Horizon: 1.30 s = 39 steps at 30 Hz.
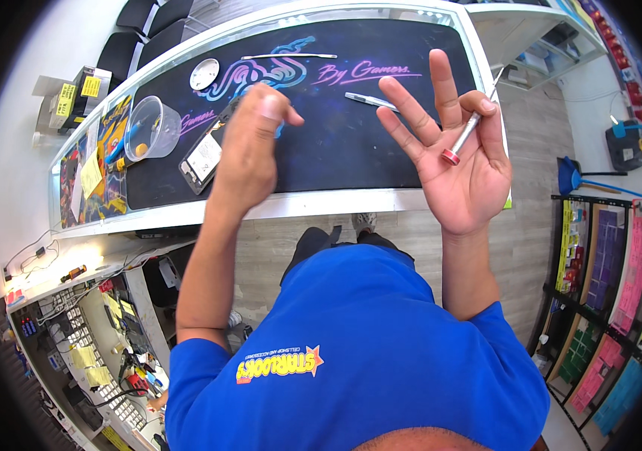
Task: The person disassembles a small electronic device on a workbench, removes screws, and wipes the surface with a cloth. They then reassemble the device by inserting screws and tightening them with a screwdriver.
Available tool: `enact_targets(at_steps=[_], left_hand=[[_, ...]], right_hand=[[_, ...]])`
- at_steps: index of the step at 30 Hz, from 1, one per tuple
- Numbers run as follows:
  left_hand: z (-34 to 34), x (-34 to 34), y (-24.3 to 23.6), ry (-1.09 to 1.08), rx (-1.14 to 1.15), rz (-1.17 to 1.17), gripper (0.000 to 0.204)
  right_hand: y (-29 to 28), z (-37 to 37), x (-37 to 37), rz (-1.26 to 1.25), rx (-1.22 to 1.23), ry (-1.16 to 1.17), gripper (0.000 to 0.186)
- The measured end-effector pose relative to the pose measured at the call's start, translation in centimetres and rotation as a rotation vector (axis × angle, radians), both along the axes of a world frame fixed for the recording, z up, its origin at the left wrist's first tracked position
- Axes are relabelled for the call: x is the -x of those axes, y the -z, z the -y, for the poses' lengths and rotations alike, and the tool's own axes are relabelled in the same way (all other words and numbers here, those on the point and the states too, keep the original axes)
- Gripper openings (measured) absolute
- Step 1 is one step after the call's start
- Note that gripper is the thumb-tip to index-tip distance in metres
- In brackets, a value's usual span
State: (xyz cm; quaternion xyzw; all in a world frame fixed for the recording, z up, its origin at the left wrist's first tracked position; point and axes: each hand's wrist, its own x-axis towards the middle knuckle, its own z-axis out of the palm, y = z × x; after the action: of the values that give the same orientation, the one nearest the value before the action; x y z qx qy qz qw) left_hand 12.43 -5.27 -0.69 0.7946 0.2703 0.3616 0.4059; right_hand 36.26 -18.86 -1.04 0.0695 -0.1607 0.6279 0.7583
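Observation:
My right hand (457,154) is raised palm-up over the counter's front edge, fingers spread, with a thin silver screwdriver with a red end (468,129) pinched between thumb and forefinger. My left hand (252,146) hovers with curled fingers above an opened phone (202,159) lying on the dark desk mat (336,143). Whether the left fingers pinch something small I cannot tell. A silver pair of tweezers (366,99) lies on the mat between my hands.
A clear plastic cup (152,128) and a small round white dish (204,74) stand at the mat's left. A thin metal strip (288,56) lies at the far edge. A cluttered workbench (88,338) is lower left; display racks (614,301) stand at right.

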Motion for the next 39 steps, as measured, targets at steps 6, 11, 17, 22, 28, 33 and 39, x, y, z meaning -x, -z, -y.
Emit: enact_targets(at_steps=[6,11,17,22,28,33,39], left_hand=[[2.3,0.4,1.0,-0.002,0.100,0.057,0.021],[3.4,3.9,0.3,-0.081,0.140,0.209,0.013],[4.0,8.7,-0.2,-0.117,0.069,0.238,0.010],[3.5,12.1,0.3,-0.163,0.108,0.208,0.011],[2.4,14.2,0.9,-0.170,0.028,0.143,0.008],[1.9,14.8,0.6,-0.171,-0.076,0.065,0.006],[2.7,14.3,0.6,-0.192,-0.132,0.019,0.005]], right_hand=[[0.4,-0.6,2.2,0.203,0.051,0.007,0.035],[-1.0,-0.7,5.8,1.261,0.316,0.328,0.024],[-3.2,-2.7,10.7,2.002,0.215,0.512,0.026],[-4.0,-3.9,13.4,2.203,0.111,0.569,0.029],[-4.9,-4.8,15.0,2.346,-0.011,0.724,0.033],[-5.9,-4.7,15.6,2.378,-0.025,0.753,0.028],[-6.0,-3.7,15.1,2.235,0.167,0.538,0.016]])
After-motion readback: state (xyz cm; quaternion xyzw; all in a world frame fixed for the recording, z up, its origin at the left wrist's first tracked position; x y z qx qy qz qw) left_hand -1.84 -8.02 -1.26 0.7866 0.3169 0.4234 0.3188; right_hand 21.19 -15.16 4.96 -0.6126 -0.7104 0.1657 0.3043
